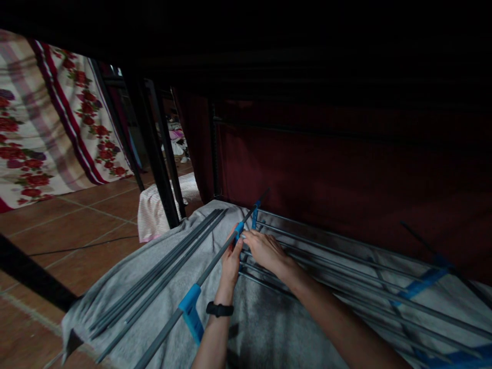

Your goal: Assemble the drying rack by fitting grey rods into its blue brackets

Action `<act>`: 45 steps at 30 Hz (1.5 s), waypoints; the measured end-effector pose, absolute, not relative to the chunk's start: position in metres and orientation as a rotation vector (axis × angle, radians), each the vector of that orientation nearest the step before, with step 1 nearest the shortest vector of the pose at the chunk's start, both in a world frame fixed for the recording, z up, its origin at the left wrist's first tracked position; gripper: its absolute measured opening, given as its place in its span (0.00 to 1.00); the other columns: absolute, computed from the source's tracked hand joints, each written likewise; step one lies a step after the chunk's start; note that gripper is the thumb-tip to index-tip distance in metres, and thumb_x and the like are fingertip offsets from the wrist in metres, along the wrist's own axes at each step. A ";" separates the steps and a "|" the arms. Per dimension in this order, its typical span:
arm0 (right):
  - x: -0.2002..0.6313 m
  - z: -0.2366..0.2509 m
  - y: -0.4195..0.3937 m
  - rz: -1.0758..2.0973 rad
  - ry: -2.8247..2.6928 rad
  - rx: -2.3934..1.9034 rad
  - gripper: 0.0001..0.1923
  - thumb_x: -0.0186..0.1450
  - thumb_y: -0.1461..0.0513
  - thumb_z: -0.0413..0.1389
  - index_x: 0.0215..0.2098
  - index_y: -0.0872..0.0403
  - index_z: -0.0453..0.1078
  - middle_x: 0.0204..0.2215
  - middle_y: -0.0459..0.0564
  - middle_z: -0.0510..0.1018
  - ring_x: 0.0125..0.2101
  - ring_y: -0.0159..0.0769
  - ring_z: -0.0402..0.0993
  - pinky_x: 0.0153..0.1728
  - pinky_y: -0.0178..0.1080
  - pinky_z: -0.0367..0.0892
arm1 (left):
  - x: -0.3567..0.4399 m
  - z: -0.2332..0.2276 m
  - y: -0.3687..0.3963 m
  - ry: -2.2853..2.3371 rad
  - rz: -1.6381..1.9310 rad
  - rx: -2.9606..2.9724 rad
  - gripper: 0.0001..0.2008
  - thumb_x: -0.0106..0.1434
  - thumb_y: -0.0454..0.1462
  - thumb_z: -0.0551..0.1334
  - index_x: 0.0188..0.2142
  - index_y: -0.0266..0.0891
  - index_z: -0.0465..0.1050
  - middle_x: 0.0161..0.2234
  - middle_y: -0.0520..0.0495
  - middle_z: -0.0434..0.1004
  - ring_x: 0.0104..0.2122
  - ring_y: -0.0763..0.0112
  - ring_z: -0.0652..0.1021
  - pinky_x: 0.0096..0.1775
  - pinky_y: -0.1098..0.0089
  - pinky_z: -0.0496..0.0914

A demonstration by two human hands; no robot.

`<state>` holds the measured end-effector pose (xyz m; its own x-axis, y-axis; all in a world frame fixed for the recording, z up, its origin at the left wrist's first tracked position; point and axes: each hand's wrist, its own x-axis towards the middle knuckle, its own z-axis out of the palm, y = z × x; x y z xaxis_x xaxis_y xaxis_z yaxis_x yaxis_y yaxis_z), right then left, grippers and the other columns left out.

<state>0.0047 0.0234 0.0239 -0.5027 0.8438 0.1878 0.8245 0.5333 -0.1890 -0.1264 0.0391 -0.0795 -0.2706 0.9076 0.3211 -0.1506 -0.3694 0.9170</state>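
My left hand [231, 262], with a black band at its wrist, grips a long grey rod [209, 270] of a folding rack, just below a blue plastic joint [239, 229]. My right hand [264, 249] rests beside it, fingertips touching that same blue joint and the grey rods of the rack frame [330, 266]. A second blue joint [191, 308] sits lower on the held rod. Everything lies on a grey blanket [126, 287].
A loose bundle of grey rods [165, 274] lies on the blanket to the left. Dark red cloth [346, 174] hangs behind. Black metal posts [157, 159] stand at centre left, a floral sheet [46, 123] hangs far left, over brown floor tiles [77, 220].
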 end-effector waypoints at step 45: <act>0.090 0.009 -0.054 -0.375 -2.199 -1.633 0.16 0.77 0.60 0.52 0.61 0.56 0.65 0.50 0.54 0.76 0.51 0.44 0.71 0.60 0.47 0.60 | -0.119 -0.079 0.054 1.568 1.786 1.536 0.14 0.63 0.49 0.57 0.39 0.42 0.69 0.42 0.35 0.78 0.54 0.43 0.76 0.60 0.47 0.66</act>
<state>0.0903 -0.0543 0.0087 -0.2561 0.8568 0.4476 0.9567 0.2911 -0.0097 -0.1189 0.0538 -0.0793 -0.3766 0.7806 0.4987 0.3933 -0.3527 0.8491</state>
